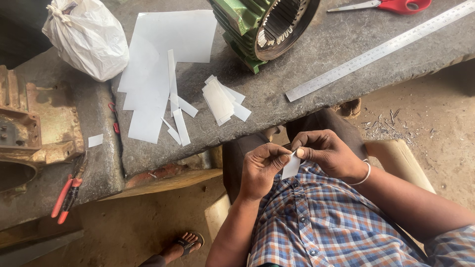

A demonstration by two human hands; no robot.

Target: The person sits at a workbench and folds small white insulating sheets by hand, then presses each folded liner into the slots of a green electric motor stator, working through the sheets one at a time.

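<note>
My left hand [261,169] and my right hand [326,152] meet over my lap, both pinching one small white paper strip [291,166] at its top edge. The strip hangs down in front of my checked shirt. On the stone bench beyond my knees lies a stack of cut white strips [221,100]. Larger white paper sheets [153,64] with several loose strips lie to its left. A green motor stator [262,24] stands at the bench's far edge, its slotted bore facing me.
A long steel ruler [381,49] lies diagonally on the bench at right, red-handled scissors [391,5] beyond it. A tied white plastic bag [86,37] sits far left. Red-handled pliers [67,195] rest by a rusty metal casting [39,123]. A sandalled foot [183,245] shows below.
</note>
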